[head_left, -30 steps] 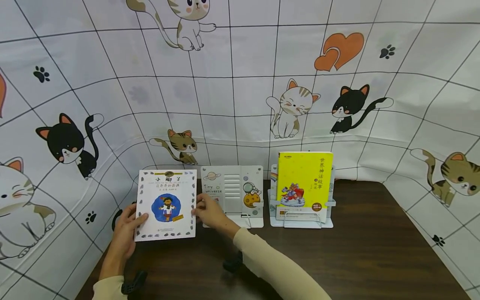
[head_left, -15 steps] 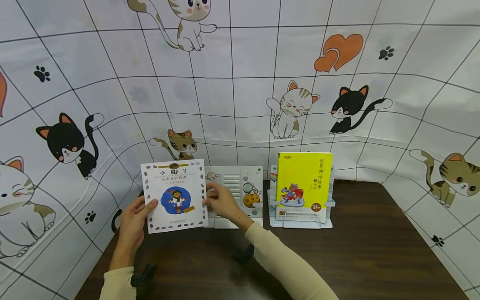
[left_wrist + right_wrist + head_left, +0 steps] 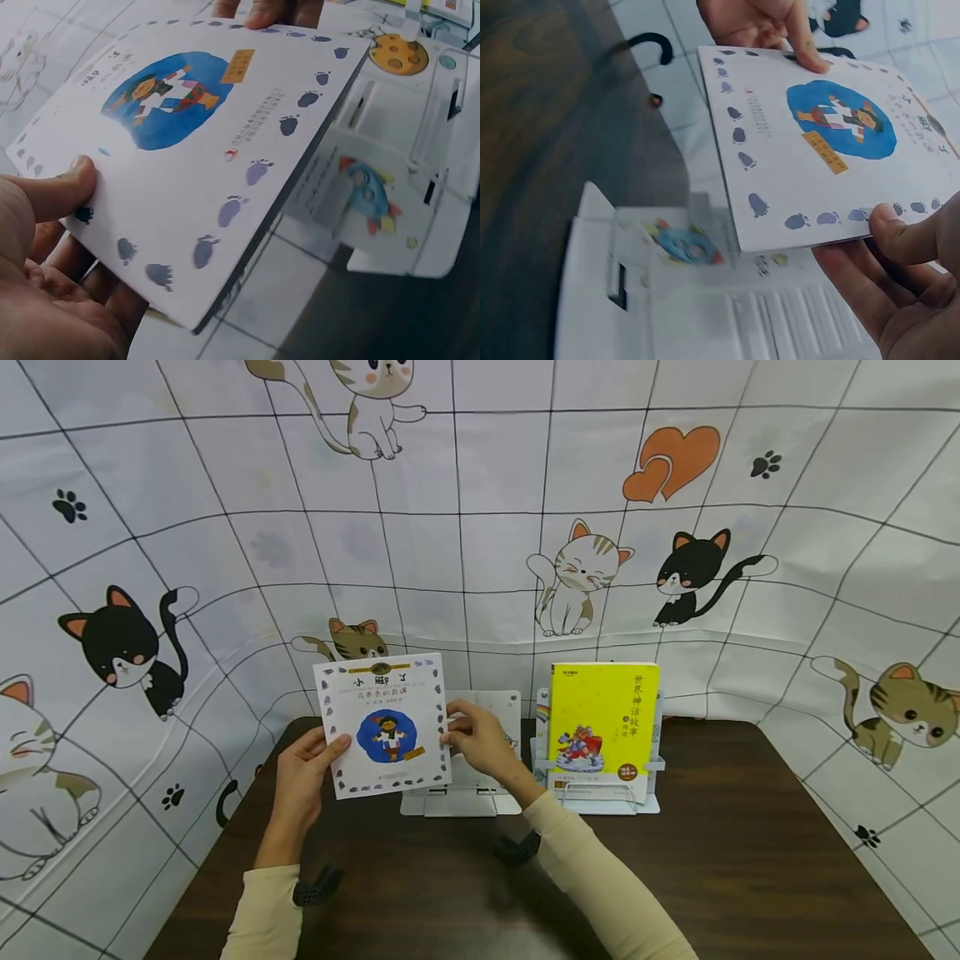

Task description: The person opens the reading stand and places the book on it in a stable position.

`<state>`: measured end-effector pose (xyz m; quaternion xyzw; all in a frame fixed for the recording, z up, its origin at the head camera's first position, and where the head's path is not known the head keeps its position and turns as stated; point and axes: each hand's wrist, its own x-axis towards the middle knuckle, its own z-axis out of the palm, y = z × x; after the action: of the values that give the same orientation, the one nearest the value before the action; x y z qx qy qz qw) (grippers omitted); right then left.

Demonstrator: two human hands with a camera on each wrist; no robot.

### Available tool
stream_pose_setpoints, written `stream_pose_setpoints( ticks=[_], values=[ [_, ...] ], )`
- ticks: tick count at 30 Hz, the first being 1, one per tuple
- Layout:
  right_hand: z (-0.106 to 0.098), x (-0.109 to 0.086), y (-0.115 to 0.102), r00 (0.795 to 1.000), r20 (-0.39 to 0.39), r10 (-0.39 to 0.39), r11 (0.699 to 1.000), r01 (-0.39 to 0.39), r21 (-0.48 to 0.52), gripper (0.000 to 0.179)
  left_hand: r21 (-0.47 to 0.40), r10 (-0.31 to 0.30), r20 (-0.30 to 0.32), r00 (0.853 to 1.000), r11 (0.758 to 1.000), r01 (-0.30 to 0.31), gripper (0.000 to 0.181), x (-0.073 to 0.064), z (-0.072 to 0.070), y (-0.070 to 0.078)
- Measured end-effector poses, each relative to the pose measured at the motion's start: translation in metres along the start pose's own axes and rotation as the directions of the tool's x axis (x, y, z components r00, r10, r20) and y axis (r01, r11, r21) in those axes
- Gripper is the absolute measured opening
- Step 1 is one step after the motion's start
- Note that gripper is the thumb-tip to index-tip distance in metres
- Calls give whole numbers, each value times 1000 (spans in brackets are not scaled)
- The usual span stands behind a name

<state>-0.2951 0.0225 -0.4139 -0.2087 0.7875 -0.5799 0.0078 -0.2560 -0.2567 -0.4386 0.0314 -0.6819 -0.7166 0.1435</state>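
Observation:
A thin white picture book [image 3: 352, 718] with a blue oval picture and a border of footprints is held up, slightly tilted, in both hands. My left hand [image 3: 298, 772] grips its left edge, thumb on the cover [image 3: 172, 180] and fingers behind. On the opposite edge, my right hand [image 3: 483, 739] pinches the book, its thumb also on the front in the right wrist view. Behind and below the book stands a white book stand [image 3: 461, 802] with printed space pictures, partly hidden by the book and right hand. In the left wrist view, its rocket picture [image 3: 367, 191] shows.
Right of that stand, a second book stand [image 3: 648, 802] holds a yellow book [image 3: 603, 718] upright behind a wire clip. Both stands are on the dark wooden table [image 3: 720, 860], near its back edge. A white cloth with cats [image 3: 585, 577] and grid lines hangs around the table.
Both hands have carried the white book rightward and upward, from left of the white stand to partly in front of it. The yellow book and its stand have stayed put.

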Motion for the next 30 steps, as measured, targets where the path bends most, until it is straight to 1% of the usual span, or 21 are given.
stream_pose_setpoints(
  ticks=[3, 5, 8, 14, 20, 26, 30],
  values=[
    [-12, -1, 2, 999, -50, -18, 999, 16, -42, 32, 85, 40, 5, 999, 996, -40, 36, 3, 11, 2],
    [-20, -1, 3, 996, -83, -26, 997, 20, -74, 34, 149, 60, 12, 998, 987, -61, 38, 4, 18, 4],
    [-30, -1, 4, 992, -123, -28, 992, 13, -123, 34, 209, 80, 23, 997, 974, -83, 39, 7, 29, 8],
    [-45, 1, 11, 983, -182, -11, 992, -12, -123, 32, 243, 103, 48, 994, 964, -112, 38, 18, 49, 13],
    [-55, -1, 14, 973, -231, -10, 989, -25, -149, 30, 247, 126, 76, 989, 959, -141, 37, 25, 65, 13],
    [-62, -4, 21, 960, -281, -1, 985, -47, -165, 28, 258, 120, 93, 988, 956, -141, 34, 30, 76, 7],
    [-64, -6, 27, 952, -305, -25, 981, -35, -189, 24, 267, 124, 98, 987, 953, -146, 33, 34, 83, 0]
  ],
)
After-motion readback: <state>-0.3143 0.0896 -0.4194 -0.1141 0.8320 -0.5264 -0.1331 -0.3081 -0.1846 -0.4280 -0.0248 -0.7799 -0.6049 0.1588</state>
